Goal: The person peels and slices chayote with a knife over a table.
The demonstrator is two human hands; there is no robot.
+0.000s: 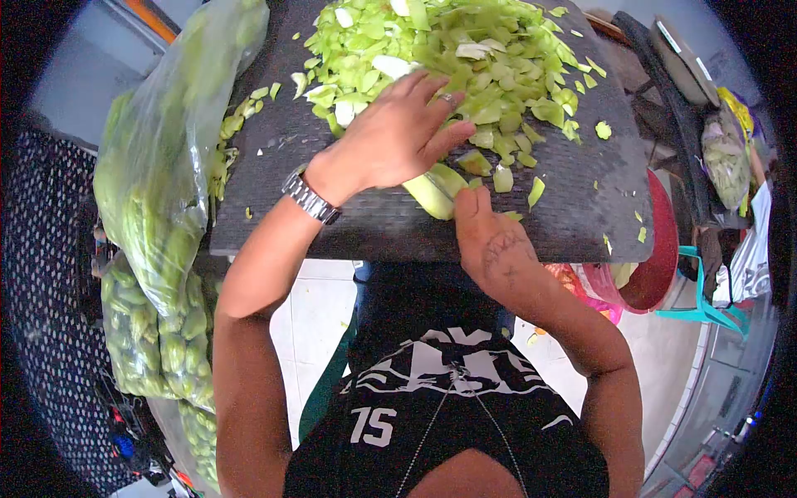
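My left hand (388, 137) wears a metal-banded watch (311, 197) and a ring. Its fingers are stretched out and a little spread over the near edge of a heap of cut green vegetable pieces (490, 70). A longer pale-green vegetable piece (432, 192) lies beneath the wrist side of this hand, partly covered by it. At that piece's near right end is my right hand (491, 239), its fingers closed. Whatever sits inside the right fist is hidden. Both hands are above a dark, ridged board (573, 207).
Clear plastic bags of green vegetables (166, 174) hang or stand along the left side, close to the board. Loose scraps lie about the board's surface. Below its right edge are a red tub (656, 249) and a turquoise stool (706, 290).
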